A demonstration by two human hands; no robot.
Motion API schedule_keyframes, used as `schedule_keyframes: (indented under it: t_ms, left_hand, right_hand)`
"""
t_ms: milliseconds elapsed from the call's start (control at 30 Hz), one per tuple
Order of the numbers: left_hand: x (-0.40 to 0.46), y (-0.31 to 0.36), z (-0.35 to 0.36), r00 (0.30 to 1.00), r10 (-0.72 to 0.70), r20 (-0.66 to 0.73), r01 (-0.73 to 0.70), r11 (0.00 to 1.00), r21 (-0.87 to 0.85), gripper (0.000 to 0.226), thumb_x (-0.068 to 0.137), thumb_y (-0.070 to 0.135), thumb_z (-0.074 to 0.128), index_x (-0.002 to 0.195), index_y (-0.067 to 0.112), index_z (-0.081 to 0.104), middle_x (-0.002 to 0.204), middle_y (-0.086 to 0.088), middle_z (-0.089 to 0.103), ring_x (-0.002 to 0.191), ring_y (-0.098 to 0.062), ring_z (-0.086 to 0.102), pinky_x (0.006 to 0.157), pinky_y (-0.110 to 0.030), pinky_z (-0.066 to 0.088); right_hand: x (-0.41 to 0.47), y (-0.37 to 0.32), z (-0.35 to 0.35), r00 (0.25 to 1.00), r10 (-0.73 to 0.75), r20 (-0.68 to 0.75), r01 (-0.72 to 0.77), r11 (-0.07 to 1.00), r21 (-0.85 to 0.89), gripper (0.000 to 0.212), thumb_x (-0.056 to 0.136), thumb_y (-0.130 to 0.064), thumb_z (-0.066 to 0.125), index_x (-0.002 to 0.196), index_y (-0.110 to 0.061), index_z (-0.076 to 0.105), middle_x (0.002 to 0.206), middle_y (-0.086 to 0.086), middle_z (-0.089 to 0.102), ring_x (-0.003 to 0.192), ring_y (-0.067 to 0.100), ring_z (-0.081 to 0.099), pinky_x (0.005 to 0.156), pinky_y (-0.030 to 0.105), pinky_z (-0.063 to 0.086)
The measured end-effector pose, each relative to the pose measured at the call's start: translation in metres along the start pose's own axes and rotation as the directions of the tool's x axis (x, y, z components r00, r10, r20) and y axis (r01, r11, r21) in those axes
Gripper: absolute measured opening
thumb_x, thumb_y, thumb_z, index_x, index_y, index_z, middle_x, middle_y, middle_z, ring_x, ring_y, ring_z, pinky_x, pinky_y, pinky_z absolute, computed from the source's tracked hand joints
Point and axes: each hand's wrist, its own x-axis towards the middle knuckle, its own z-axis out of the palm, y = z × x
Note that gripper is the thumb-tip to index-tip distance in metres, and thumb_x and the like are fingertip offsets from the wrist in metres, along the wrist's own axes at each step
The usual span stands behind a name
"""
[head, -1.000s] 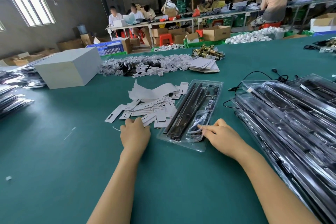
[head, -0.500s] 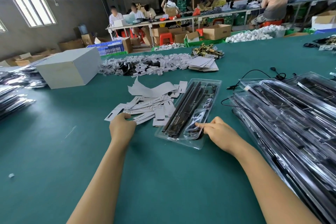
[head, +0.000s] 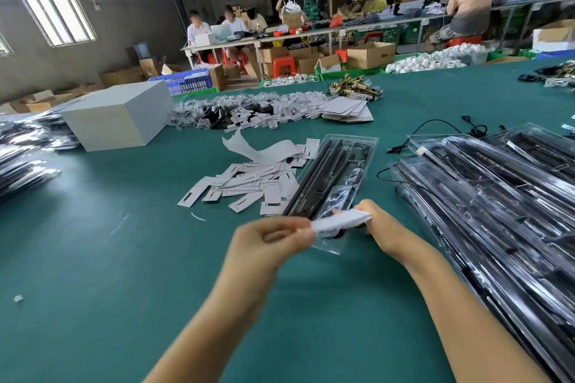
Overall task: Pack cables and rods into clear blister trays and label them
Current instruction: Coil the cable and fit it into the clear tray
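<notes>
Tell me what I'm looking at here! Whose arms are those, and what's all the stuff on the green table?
The camera sits on a person's head, looking down at their own arms. The left hand and right hand hold a white paper label between them, above a clear tray with black rods inside. Beside it on the green table lies a heap of spare labels. On the right is a stack of packed trays. Other people work at tables far behind.
</notes>
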Motion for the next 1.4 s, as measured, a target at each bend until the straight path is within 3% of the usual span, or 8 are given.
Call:
schedule_keyframes:
  t_ms: [167,367,567,867,933,1167,1267,1400]
  left_hand:
    - [-0.016,-0.048,0.016,0.995,0.098,0.016,-0.099,0.974,0.205,0.020,0.075,0.002,0.078,0.083,0.021,0.079,0.096,-0.002,0.063,0.075,-0.005,0.067,0.073,-0.013,0.048]
    - [-0.026,-0.065,0.032,0.801,0.525,0.286,-0.543,0.437,0.717,0.020,0.092,0.025,0.060,0.100,0.009,0.069,0.098,0.013,0.056,0.080,0.004,0.053,0.071,-0.003,0.038]
    - [-0.019,-0.066,0.042,0.752,0.641,0.157,-0.537,0.456,0.710,0.016,0.079,0.012,0.070,0.092,0.005,0.074,0.102,-0.011,0.058,0.084,-0.010,0.058,0.072,-0.010,0.046]
    - [-0.004,-0.069,0.039,0.916,0.386,0.107,-0.314,0.526,0.790,0.014,0.093,0.023,0.060,0.092,0.011,0.067,0.108,0.006,0.045,0.087,-0.016,0.056,0.070,-0.025,0.042]
    - [-0.005,-0.067,0.039,0.910,0.396,0.126,-0.318,0.469,0.824,0.011,0.090,0.024,0.065,0.094,0.014,0.070,0.107,0.003,0.055,0.086,-0.019,0.059,0.068,-0.025,0.045]
    - [0.002,-0.072,0.042,0.818,0.478,0.319,-0.476,0.254,0.842,0.021,0.074,0.012,0.081,0.093,0.008,0.074,0.105,-0.008,0.072,0.096,-0.027,0.069,0.078,-0.033,0.057]
    - [0.005,-0.072,0.046,0.854,0.315,0.414,-0.502,0.286,0.816,0.034,0.095,0.027,0.056,0.123,0.007,0.055,0.146,-0.016,0.042,0.139,-0.027,0.035,0.113,-0.032,0.031]
    - [0.015,-0.071,0.049,0.890,0.172,0.423,-0.455,0.250,0.855,0.048,0.096,0.050,0.036,0.131,0.018,0.035,0.161,-0.004,0.010,0.147,-0.015,0.006,0.110,-0.034,0.017]
  right_hand:
    - [0.004,0.006,-0.002,0.995,0.058,0.080,-0.070,0.985,0.158,0.073,0.069,-0.072,0.018,0.113,-0.034,0.063,0.103,-0.027,0.068,0.116,0.008,0.046,0.106,0.035,0.024]
    - [0.004,0.002,-0.008,0.995,0.059,0.075,-0.069,0.990,0.125,0.018,0.101,-0.047,0.034,0.102,-0.047,0.053,0.088,0.000,0.052,0.077,0.007,0.040,0.092,0.034,0.028]
    - [-0.002,-0.009,-0.006,0.992,0.036,0.123,-0.050,0.993,0.110,0.067,0.099,-0.042,0.018,0.048,-0.053,0.061,0.138,-0.002,0.054,0.086,0.012,0.045,0.095,0.034,0.032]
    - [-0.003,-0.009,-0.012,0.985,0.042,0.165,-0.055,0.996,0.071,0.034,0.099,-0.040,0.033,0.110,-0.039,0.065,0.122,-0.016,0.058,0.121,0.010,0.047,0.099,0.026,0.030]
    - [-0.003,-0.012,-0.012,0.988,0.032,0.150,-0.036,0.999,0.020,0.022,0.098,-0.037,0.043,0.097,-0.038,0.065,0.104,-0.015,0.058,0.116,0.013,0.048,0.092,0.027,0.030]
    - [-0.004,-0.006,-0.013,0.983,-0.038,0.179,0.043,0.999,-0.023,0.044,0.095,-0.009,0.053,0.136,-0.027,0.052,0.132,0.001,0.055,0.115,0.005,0.048,0.099,0.018,0.033]
    - [-0.002,-0.005,-0.013,0.982,-0.047,0.184,0.051,0.999,-0.013,0.044,0.096,-0.010,0.054,0.135,-0.029,0.052,0.135,-0.001,0.054,0.113,0.004,0.048,0.098,0.018,0.033]
    - [0.000,-0.003,-0.014,0.981,-0.055,0.186,0.060,0.998,-0.021,0.044,0.095,-0.009,0.054,0.135,-0.029,0.052,0.140,-0.003,0.050,0.128,0.006,0.042,0.109,0.024,0.030]
